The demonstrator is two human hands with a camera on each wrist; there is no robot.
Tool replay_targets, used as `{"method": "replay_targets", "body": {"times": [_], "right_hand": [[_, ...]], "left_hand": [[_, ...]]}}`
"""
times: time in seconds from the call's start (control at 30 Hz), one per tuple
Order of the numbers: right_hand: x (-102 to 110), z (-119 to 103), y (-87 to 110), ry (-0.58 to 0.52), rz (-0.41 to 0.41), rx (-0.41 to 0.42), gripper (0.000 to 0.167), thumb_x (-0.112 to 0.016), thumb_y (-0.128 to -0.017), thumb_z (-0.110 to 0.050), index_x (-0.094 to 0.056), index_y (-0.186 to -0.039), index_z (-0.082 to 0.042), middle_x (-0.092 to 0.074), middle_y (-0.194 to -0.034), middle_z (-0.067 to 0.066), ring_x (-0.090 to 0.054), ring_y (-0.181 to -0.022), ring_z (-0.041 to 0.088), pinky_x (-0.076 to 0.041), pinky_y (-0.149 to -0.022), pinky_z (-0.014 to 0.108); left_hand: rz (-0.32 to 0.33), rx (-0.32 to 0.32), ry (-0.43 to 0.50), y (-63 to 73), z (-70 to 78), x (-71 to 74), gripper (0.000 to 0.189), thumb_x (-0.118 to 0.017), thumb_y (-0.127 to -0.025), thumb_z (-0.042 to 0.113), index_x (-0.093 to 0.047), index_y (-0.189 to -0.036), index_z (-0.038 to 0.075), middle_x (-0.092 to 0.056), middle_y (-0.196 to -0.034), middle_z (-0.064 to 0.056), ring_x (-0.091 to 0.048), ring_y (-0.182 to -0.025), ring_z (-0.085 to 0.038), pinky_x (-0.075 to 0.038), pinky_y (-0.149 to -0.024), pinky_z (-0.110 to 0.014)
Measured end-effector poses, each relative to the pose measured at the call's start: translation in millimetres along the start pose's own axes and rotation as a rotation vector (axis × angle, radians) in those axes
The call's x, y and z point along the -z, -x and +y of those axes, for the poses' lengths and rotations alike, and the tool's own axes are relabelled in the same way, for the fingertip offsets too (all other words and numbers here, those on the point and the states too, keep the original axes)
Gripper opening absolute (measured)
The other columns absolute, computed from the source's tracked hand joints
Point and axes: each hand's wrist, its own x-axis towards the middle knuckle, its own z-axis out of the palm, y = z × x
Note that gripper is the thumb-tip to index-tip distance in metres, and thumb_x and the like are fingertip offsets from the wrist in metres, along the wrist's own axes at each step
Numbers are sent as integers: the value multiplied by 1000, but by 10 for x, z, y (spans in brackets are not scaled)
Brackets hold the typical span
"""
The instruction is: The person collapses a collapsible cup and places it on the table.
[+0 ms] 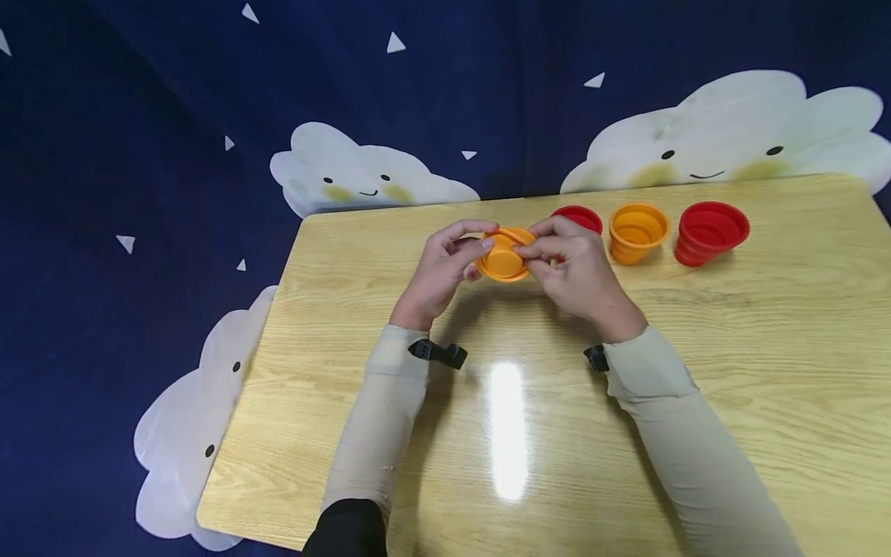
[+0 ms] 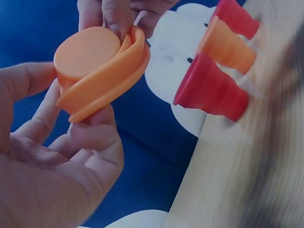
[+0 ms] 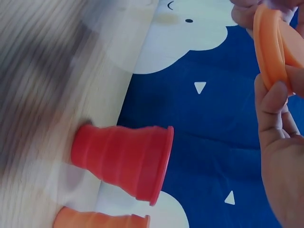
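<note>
Between my two hands is an orange collapsible cup (image 1: pixel 504 261), folded down to a low, uneven ring. In the left wrist view its round base (image 2: pixel 88 52) stands out on one side of the ribbed folds. My left hand (image 1: pixel 440 267) grips its left side with thumb and fingers. On the other side, my right hand (image 1: pixel 572 267) pinches the edge. The cup is held up over the far part of the table. Just behind the right hand stands a red cup (image 1: pixel 581 216), partly hidden by it.
To the right along the table's (image 1: pixel 334 325) far edge stand an expanded orange cup (image 1: pixel 636 232) and another red cup (image 1: pixel 711 232), both with mouths up. A dark blue cloth (image 1: pixel 418 85) with white clouds hangs behind the table.
</note>
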Motion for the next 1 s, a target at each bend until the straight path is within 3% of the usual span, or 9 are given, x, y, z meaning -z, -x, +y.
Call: {"method": "replay_targets", "body": {"times": [0.13,0.27,0.4,0.5,0.63,0.87,1.0], "right_hand": [[9,8,10,-31,0,7,17,-75,-79,14,-80,-92,3,-69,-97,13,-60,-85,23,-49,-65,23],[-11,13,22,-48,-7,4,17,-77,-79,13,-80,-93,3,-70,-97,13,-62,-89,25,-50,-63,20],[-32,38,26,-69,-6,4,18,-78,-79,13,-80,-93,3,-71,-96,13,-64,-85,23,-51,-63,17],[-50,46,32,-127,-9,-17,19,-79,-78,12,-80,-94,2,-73,-95,12,-65,-86,21,-54,-68,16],[-59,19,44,-213,-9,-62,19,-82,-78,9,-80,-95,0,-73,-98,9,-66,-87,19,-57,-73,19],[-62,-21,43,-214,8,-68,21,-81,-77,10,-80,-95,0,-72,-100,10,-65,-77,17,-56,-69,20],[-76,-8,35,-178,17,-40,21,-78,-78,11,-81,-95,-1,-72,-98,9,-61,-74,17,-53,-65,18]], "left_hand": [[-16,55,119,-35,-5,-14,29,-63,-99,5,-61,-127,11,-72,-92,-11,-60,-68,-16,-37,-53,-23],[-12,98,253,-48,-50,-19,34,-62,-96,1,-61,-130,7,-72,-91,-11,-67,-68,-14,-49,-56,-18],[0,127,366,-38,-95,-9,46,-61,-95,-4,-55,-140,6,-71,-92,-12,-71,-75,-17,-59,-67,-24],[-13,128,426,-28,-116,2,55,-59,-95,-4,-50,-147,13,-71,-82,-9,-69,-70,-16,-57,-60,-22],[-46,130,439,-32,-117,11,58,-57,-94,0,-49,-149,17,-69,-78,-9,-68,-67,-17,-54,-53,-22],[-37,184,361,-64,-52,-11,40,-60,-96,5,-59,-136,0,-64,-119,-22,-72,-90,-24,-61,-72,-32],[4,183,315,-72,-30,-43,37,-58,-96,0,-60,-132,-7,-62,-124,-28,-72,-92,-25,-60,-74,-33]]}}
